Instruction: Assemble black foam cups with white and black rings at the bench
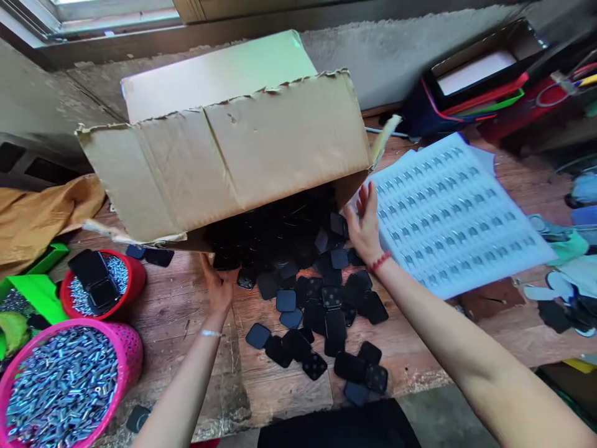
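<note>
A large cardboard box [289, 143] is tipped on its side, its opening facing me. Black flat square pieces [332, 297] with rounded corners lie heaped in its mouth and spill onto the wooden table; some have dots on them. My left hand [218, 286] is at the box's lower left edge, fingers partly hidden beneath it. At the lower right corner, my right hand [365, 227] holds the box's side, thumb towards the opening and fingers along the outside. The dark inside of the box is blurred.
Left stand a pink tub [133, 351] of small metal parts and a red tub [140, 277] with black pieces on top. A white sheet [433, 274] with rows of small parts lies right. Behind is another box [219, 74] by the wall. The table's front edge [298, 414] is near me.
</note>
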